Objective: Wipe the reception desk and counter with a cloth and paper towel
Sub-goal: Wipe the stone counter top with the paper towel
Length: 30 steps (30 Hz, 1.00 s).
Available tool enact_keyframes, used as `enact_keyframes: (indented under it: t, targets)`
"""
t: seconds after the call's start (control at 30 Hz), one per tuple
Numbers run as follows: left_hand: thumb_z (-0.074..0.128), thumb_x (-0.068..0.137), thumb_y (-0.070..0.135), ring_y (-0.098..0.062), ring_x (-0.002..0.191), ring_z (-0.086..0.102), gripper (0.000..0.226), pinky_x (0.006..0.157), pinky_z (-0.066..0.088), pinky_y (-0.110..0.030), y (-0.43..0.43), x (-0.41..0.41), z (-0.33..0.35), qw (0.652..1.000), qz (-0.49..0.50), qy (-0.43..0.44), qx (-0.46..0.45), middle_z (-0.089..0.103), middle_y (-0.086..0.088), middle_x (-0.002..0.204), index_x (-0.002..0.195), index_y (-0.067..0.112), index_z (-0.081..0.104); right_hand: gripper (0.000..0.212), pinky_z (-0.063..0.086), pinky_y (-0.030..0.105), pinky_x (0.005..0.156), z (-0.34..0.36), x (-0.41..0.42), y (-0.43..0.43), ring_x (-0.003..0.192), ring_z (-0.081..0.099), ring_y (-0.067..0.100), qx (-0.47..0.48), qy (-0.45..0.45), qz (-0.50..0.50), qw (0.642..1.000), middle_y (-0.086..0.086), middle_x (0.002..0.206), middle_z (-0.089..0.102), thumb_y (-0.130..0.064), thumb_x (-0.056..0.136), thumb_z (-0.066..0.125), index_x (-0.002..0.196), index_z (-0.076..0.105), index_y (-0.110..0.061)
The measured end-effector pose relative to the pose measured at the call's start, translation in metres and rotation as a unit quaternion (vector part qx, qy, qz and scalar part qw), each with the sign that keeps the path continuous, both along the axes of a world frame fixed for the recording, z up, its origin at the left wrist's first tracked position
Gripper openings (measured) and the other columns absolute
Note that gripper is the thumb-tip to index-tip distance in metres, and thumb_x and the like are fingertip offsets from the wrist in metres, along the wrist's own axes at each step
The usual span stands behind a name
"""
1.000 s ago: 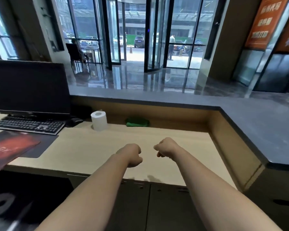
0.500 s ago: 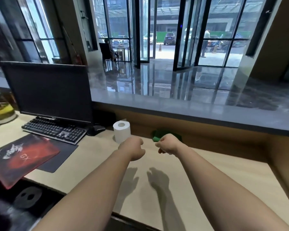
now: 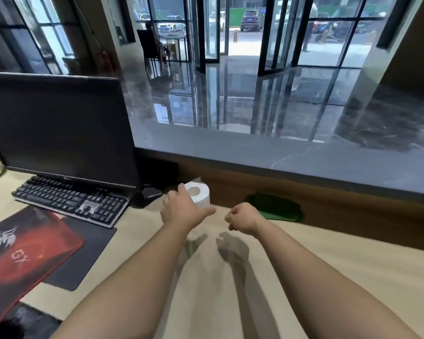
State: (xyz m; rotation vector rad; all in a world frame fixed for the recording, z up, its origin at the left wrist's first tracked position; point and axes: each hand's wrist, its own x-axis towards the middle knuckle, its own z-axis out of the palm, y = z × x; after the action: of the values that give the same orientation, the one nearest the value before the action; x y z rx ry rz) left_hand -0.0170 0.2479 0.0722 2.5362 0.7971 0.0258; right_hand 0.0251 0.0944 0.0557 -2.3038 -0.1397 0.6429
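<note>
A white paper towel roll [image 3: 200,195] stands upright on the light wooden desk [image 3: 328,277], against the back wall under the grey stone counter [image 3: 304,157]. My left hand [image 3: 181,207] is open right in front of the roll, fingers spread and reaching its near side, thumb out to the right. A green cloth [image 3: 275,206] lies crumpled on the desk to the right of the roll. My right hand [image 3: 242,218] hovers in a loose fist just left of the cloth, holding nothing.
A black monitor [image 3: 59,130] stands at the left with a black keyboard [image 3: 71,200] and a mouse [image 3: 146,194] in front. A red and black mouse pad [image 3: 22,260] lies at the near left. Glass lobby doors are beyond the counter.
I have come closer to the desk and both hands moved forward. My left hand opened from a fist and reached the paper towel roll. My right hand stays fisted near the cloth.
</note>
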Motion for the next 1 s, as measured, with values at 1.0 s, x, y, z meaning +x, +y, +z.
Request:
enact_keyframes:
  t: [1.0]
  targets:
    - [0.077, 0.067, 0.024, -0.032, 0.142, 0.013, 0.105, 0.111, 0.023, -0.044, 0.080, 0.092, -0.034, 0.901, -0.370, 0.199, 0.111, 0.011, -0.005, 0.155, 0.147, 0.039, 0.010, 0.039, 0.052, 0.038, 0.088, -0.029, 0.090, 0.094, 0.101, 0.059, 0.024, -0.246, -0.145, 0.166, 0.944, 0.004, 0.115, 0.061, -0.029, 0.092, 0.060, 0.129, 0.051, -0.020]
